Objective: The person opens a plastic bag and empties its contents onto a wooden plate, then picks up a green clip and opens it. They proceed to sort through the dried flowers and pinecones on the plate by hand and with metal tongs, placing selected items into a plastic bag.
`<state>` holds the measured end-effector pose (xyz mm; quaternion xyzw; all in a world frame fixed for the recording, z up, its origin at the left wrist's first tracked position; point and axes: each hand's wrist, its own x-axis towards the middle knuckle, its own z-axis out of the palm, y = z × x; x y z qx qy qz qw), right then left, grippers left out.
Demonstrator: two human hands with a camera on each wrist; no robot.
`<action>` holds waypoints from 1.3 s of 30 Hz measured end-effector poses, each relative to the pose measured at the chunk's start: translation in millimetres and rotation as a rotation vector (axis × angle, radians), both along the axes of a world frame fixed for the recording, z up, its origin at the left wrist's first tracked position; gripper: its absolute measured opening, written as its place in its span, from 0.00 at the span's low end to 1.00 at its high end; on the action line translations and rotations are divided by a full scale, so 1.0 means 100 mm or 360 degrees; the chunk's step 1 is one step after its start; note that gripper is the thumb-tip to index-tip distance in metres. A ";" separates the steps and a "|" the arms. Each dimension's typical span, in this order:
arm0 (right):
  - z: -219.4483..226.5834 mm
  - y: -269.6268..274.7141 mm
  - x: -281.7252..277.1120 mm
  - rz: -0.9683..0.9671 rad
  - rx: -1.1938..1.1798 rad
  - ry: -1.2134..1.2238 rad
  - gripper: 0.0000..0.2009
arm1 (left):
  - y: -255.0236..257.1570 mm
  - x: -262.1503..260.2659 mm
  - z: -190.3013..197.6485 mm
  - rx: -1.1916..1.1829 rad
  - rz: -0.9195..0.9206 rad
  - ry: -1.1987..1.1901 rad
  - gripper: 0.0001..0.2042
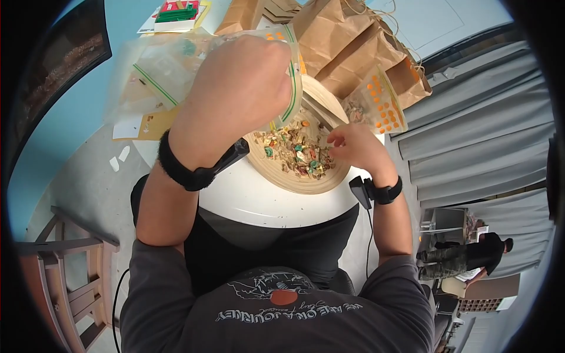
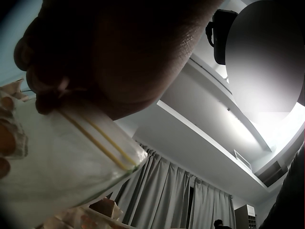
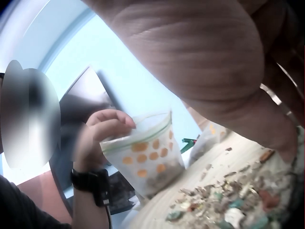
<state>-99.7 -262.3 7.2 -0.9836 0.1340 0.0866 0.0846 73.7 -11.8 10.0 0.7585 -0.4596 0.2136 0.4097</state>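
My left hand [image 1: 244,85] grips the top edge of a clear zip bag with orange dots [image 3: 147,157], held upright beside the round wooden tray [image 1: 288,184]. In the right wrist view some brownish bits sit in the bottom of this bag. A heap of mixed bits [image 1: 300,154], brown, green, white and orange, is spread over the tray. My right hand [image 1: 362,152] is at the heap's right side, its fingers bent down toward the bits; I cannot tell whether they pinch any. A long metal tool [image 1: 321,110] lies across the tray's far part, close to the right hand.
Another dotted zip bag [image 1: 379,103] with bits in it stands right of the tray. Brown paper bags [image 1: 335,44] stand behind. Further clear zip bags [image 1: 153,76] lie at the left, near a red and green item [image 1: 176,13]. A wooden chair [image 1: 70,276] is at left; another person [image 1: 485,253] stands far right.
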 end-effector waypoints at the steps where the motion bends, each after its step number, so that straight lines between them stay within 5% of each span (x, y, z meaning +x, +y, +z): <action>1: -0.07 0.00 -0.05 -0.0016 -0.0050 -0.0031 0.13 | -0.01 0.00 -0.02 -0.0035 0.0002 -0.0036 0.07; 12: 0.06 0.05 0.05 -0.0088 0.0084 -0.0253 0.08 | -0.03 -0.08 0.03 0.0071 0.0000 0.0018 0.08; 15: 0.35 0.29 0.30 -0.0095 0.0463 -0.0627 0.09 | -0.06 -0.09 0.03 0.0078 -0.0033 0.0015 0.08; 17: 0.44 0.45 0.49 0.0004 0.1179 -0.1093 0.10 | -0.08 -0.10 0.03 0.0091 -0.0043 0.0023 0.08; 20: 0.55 0.48 0.56 0.0039 0.1073 -0.1095 0.11 | -0.06 -0.10 0.04 0.0079 -0.0059 0.0093 0.08; 21: 0.54 0.45 0.52 0.0046 0.1075 -0.1086 0.11 | -0.05 -0.09 0.04 0.0046 -0.0054 0.0055 0.08; 25: 0.37 0.26 0.10 0.0098 0.0442 -0.0020 0.13 | 0.02 -0.02 0.04 0.0028 0.0009 -0.0044 0.07; 39: -0.08 0.39 -0.04 0.0044 0.0358 0.0077 0.10 | 0.06 -0.01 0.06 0.0015 0.0034 0.0011 0.07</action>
